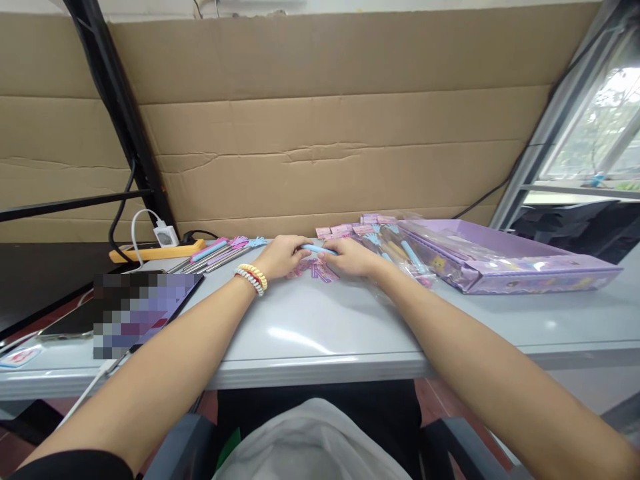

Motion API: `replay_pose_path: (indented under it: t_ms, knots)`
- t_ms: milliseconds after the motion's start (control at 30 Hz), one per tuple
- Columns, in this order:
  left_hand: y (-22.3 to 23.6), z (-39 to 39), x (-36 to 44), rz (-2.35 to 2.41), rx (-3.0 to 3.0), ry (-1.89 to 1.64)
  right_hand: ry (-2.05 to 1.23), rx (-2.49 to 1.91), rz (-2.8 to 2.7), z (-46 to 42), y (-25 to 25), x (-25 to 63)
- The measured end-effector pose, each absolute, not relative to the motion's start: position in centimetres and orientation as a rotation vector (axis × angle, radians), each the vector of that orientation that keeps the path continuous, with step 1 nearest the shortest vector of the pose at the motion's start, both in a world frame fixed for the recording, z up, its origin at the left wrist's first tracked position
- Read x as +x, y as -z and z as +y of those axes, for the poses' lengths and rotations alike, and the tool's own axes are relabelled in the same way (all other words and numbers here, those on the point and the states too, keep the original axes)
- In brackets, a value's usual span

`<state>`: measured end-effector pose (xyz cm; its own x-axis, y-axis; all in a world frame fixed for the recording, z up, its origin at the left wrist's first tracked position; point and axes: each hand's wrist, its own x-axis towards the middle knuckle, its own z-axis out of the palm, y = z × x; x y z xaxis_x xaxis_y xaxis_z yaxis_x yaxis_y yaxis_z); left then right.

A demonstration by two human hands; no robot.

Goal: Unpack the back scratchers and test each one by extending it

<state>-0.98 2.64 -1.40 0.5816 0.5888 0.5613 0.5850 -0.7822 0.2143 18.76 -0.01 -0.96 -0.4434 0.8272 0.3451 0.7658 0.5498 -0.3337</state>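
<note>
Both hands are closed on the light-blue handle (319,249) of a back scratcher, held level just above the table. My left hand (284,256) grips its left end and my right hand (353,257) its right end; the fingers cover the rest. Small pink and purple printed labels (323,272) lie beneath the hands. To the left is a pile of back scratchers (220,255) with metal rods and pink or blue hand-shaped heads. Beside my right hand, several back scratchers in clear bags (411,257) lie with purple header cards (341,231).
A purple printed box (520,280) with clear plastic in it stands on the right of the grey table (320,333). On the left are a tablet-like device (150,307), a yellow power strip (160,251) and a white charger (166,233). Cardboard (340,120) lines the back.
</note>
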Motion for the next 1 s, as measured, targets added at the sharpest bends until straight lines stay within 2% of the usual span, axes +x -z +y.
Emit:
replay_pose_path:
  t_ms: [267,467,733,867,1000]
  knots:
    - [1.4,4.4,-2.9,1.538,2.705,-0.977,-0.176,-1.348,-2.350,0.0,0.7,19.1]
    - [1.7,5.1,-4.5,2.036,2.447,-0.642,-0.231,-1.393,-2.326,-0.3,0.5,19.2]
    - [2.0,5.3,-4.4,2.250,2.191,-0.225,-0.305,-1.393,-2.332,-0.3,0.4,19.3]
    - [2.0,5.5,-4.4,2.272,2.198,-0.268,-0.269,-1.406,-2.346,0.0,0.6,19.5]
    - [2.0,6.1,-5.5,2.447,2.094,-0.499,-0.252,-1.416,-2.348,0.2,0.7,19.5]
